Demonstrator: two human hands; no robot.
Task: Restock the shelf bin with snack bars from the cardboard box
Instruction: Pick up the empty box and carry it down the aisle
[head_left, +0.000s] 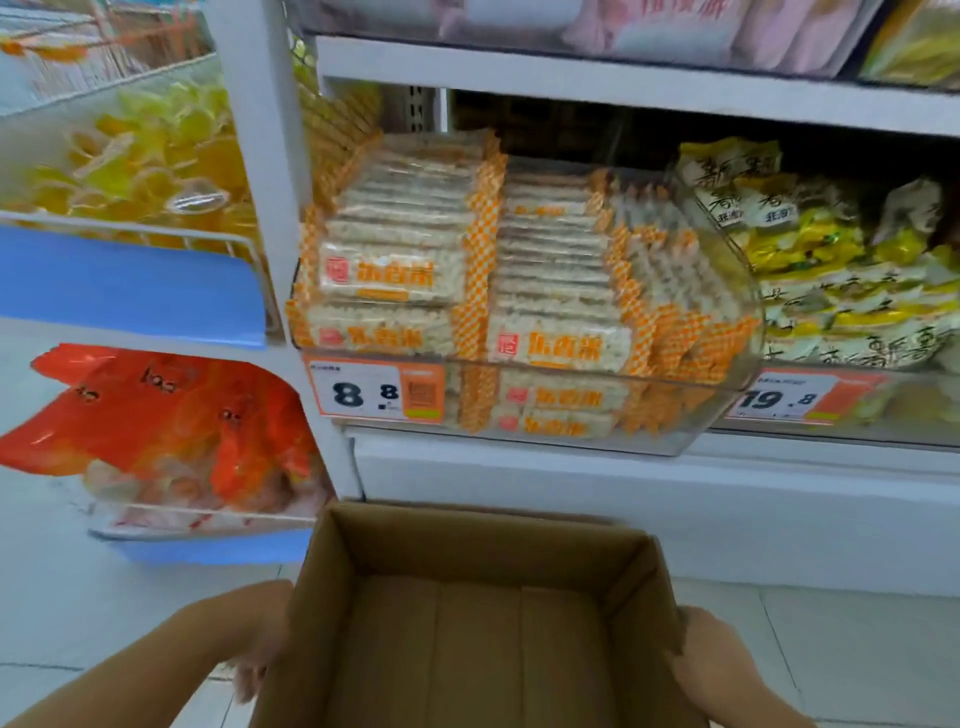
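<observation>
You hold the cardboard box (483, 613) between both hands, low in front of you and just below the shelf. Your left hand (260, 644) presses against its left wall with fingers hanging down the outside; your right hand (701, 654) wraps the right rim, fingers curled over the edge. Both grip the box and nothing else.

Look inside: the box shows only its bare brown floor, no snack bars visible in it.

The clear bin (727, 332) sits straight ahead and above the box, on the shelf. It is packed with snack bars (561, 291) in orange-checked wrappers. They lie with their long axes running left to right, stacked in rows from front to back, and they rise above the bin's front rim. A price tag (376, 392) hangs on its front left corner.

By that showing, the restock looks finished. The box lies nearer you than the bin, so your next move likely concerns the empty box, both hands equally placed to carry it off.
</observation>
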